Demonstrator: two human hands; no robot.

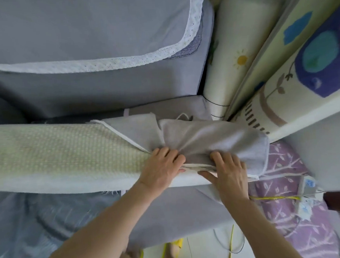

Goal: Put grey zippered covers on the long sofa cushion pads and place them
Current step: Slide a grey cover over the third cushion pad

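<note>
Head view showed the grey sofa (85, 88) filling the upper left of the frame. The long cushion pad (62, 156) ran across the middle from the left edge, most of it bare. Only its right end, right of centre, sat inside the bunched grey cover (216, 139). Rolled play mats (238, 49) stood at upper right.

The left hand (163, 167) gripped a fold of the cover, fingers curled into the cloth. Just beside it, the right hand (227, 170) pinched the cover's piped edge, thumb beneath.

Risk, as I judged it: the gathered cloth could bind on the pad's corner if one side were pulled ahead, twisting the cover or straining the zip. A power strip (306, 191) lay near at lower right, where trailing cloth might snag.
</note>
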